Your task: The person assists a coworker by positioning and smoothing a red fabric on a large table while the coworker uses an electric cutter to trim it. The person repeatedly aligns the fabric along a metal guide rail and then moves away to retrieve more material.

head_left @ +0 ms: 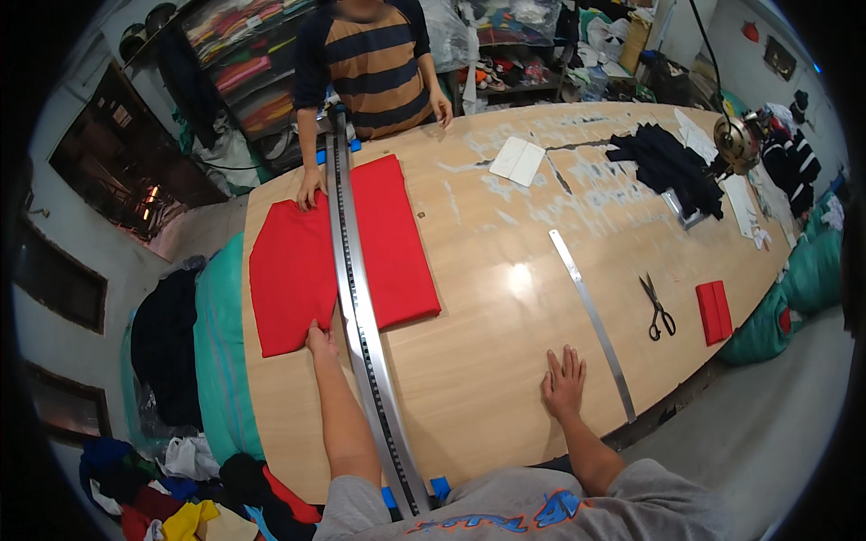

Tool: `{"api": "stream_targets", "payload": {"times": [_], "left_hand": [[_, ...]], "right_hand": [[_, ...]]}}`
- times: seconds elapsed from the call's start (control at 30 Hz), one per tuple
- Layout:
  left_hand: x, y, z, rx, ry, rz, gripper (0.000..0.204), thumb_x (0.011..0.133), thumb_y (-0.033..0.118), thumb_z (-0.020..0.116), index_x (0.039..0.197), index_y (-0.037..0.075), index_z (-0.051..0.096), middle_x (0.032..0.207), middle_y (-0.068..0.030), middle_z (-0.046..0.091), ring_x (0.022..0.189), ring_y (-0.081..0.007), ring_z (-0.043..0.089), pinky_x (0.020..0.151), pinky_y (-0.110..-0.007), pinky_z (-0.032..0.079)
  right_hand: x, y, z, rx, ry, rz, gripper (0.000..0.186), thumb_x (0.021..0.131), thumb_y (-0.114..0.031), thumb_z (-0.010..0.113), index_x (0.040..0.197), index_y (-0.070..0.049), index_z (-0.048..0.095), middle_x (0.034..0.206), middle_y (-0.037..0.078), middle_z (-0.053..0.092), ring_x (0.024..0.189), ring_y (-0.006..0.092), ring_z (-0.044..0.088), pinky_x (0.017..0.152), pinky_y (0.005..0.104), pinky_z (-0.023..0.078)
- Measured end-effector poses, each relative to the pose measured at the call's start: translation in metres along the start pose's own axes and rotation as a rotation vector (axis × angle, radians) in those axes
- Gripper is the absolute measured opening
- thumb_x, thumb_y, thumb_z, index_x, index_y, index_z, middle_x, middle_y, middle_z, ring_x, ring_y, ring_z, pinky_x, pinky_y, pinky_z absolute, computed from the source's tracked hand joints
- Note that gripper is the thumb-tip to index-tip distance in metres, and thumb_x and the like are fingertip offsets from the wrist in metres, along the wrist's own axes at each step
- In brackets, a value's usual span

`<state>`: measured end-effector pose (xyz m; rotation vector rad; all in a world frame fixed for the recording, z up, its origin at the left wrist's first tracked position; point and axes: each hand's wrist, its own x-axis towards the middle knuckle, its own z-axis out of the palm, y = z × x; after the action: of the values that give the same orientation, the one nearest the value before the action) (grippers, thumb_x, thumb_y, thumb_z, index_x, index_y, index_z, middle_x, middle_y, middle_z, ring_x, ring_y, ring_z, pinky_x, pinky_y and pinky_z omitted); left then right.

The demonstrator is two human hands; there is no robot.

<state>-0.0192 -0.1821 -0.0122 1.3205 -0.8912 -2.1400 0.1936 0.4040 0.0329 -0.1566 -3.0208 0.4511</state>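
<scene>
Red fabric [293,270] lies folded on the left of the table, with a second red section [388,243] on the other side of a long metal rail [354,279]. The rail runs across the table and over the cloth. My left hand [321,339] pinches the near edge of the left red section, close beside the rail. Palm down on the bare wood rests my right hand [566,383], fingers spread, holding nothing. A steel ruler [591,311] lies just right of it. Across the table, another person's hand [310,191] touches the fabric's far edge.
Black scissors [659,311] and a small folded red cloth [713,313] lie at the right. Farther back are a white card [518,160], dark cloth [667,167] and a round-headed machine [738,142]. Green bundles [223,352] and heaped clothes [180,496] flank the table's left.
</scene>
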Motion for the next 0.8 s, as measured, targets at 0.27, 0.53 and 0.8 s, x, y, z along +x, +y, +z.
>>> {"api": "stream_targets", "payload": {"times": [0.27, 0.53, 0.8], "left_hand": [[-0.074, 0.019, 0.037, -0.336, -0.324, -0.164, 0.031, 0.094, 0.018, 0.083, 0.116, 0.003, 0.067, 0.101, -0.005, 0.066, 0.088, -0.0152, 0.062, 0.074, -0.026, 0.054], [-0.164, -0.006, 0.061, -0.063, -0.62, 0.065, 0.029, 0.103, 0.025, 0.073, 0.123, 0.004, 0.067, 0.104, -0.0009, 0.069, 0.086, -0.0078, 0.062, 0.08, -0.024, 0.052], [-0.206, -0.054, 0.062, 0.261, -0.608, 0.013, 0.042, 0.105, 0.032, 0.069, 0.137, 0.005, 0.064, 0.114, -0.0036, 0.068, 0.099, -0.0109, 0.065, 0.088, -0.026, 0.052]], "right_hand": [[-0.002, -0.001, -0.002, -0.011, 0.04, -0.01, 0.058, 0.098, -0.021, 0.058, 0.156, -0.017, 0.052, 0.167, 0.022, 0.035, 0.157, 0.039, 0.027, 0.129, 0.0598, 0.016], [0.0, -0.01, -0.001, -0.005, 0.026, -0.025, 0.056, 0.099, -0.02, 0.057, 0.155, -0.016, 0.052, 0.168, 0.022, 0.034, 0.157, 0.0402, 0.027, 0.129, 0.0601, 0.016], [-0.001, -0.008, 0.004, -0.023, 0.04, -0.033, 0.056, 0.099, -0.021, 0.056, 0.155, -0.016, 0.053, 0.168, 0.022, 0.035, 0.158, 0.0399, 0.027, 0.129, 0.06, 0.016]]}}
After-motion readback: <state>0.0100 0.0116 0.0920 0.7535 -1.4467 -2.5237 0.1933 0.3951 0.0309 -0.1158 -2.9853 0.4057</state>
